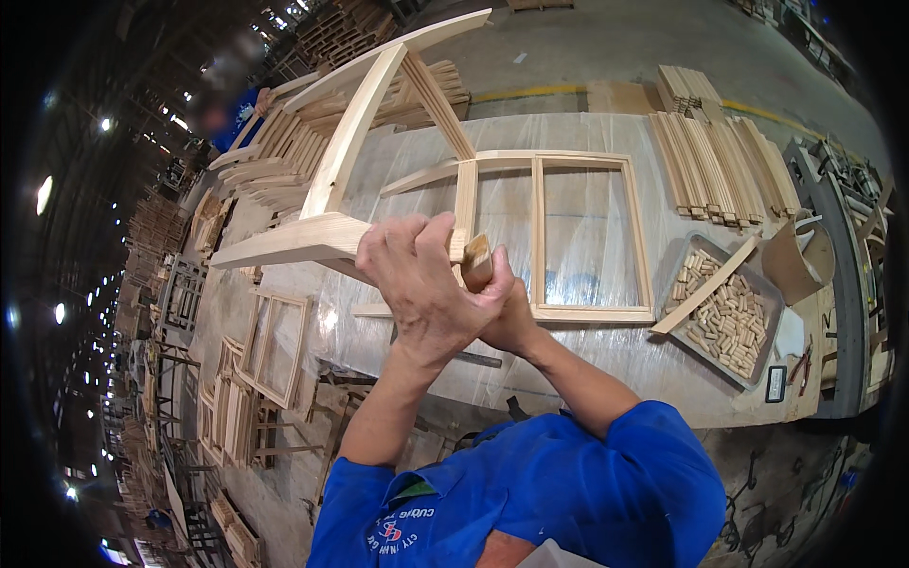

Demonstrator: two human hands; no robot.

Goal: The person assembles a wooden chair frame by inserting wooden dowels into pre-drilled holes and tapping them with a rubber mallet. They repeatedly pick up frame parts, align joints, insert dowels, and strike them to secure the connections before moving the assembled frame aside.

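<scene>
one wooden bar end sits between left fingers and thumb.

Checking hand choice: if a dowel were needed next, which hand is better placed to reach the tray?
Probably the right hand, though partly hidden: it is nearer the tray of dowels, which lies on that side. The left hand is farther away and appears to grip the raised wooden frame.

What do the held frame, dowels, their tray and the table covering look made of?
Held frame: probably solid wood, apparently unpainted; pale, with grain lines.
Dowels: likely bare wood, by their matt tan colour; grain too small to see.
Tray: grey, metal or plastic; can't tell.
Table covering: probably clear plastic film; glossy, with wrinkles and glare.
</scene>
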